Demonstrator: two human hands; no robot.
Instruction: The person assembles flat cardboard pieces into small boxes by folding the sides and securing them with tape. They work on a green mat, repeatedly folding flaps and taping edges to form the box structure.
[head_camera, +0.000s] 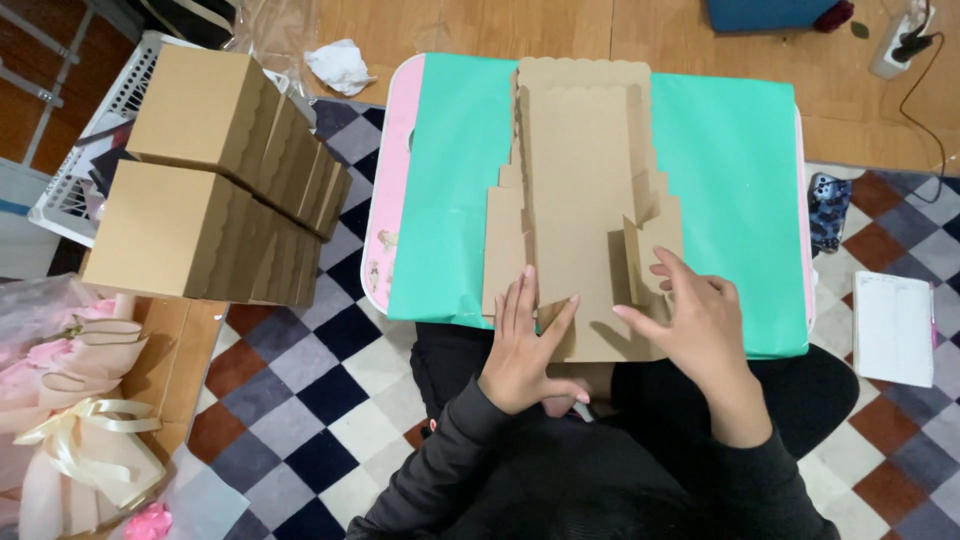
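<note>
A flat brown cardboard box blank (578, 190) with scalloped edges lies lengthwise on a small table covered in green paper (735, 170). My left hand (525, 345) rests flat on the blank's near left flap, fingers spread. At the near right, my right hand (695, 320) presses with its fingers against a raised side flap (650, 250). Neither hand grips anything. Both arms wear dark sleeves.
Two stacks of folded brown boxes (215, 175) stand at the left on a checkered rug. Beside them are a white basket (90, 150), pink wrapped bouquets with cream ribbon (75, 440), and crumpled tissue (340, 65). A phone (828, 210) and white notebook (893, 325) lie right.
</note>
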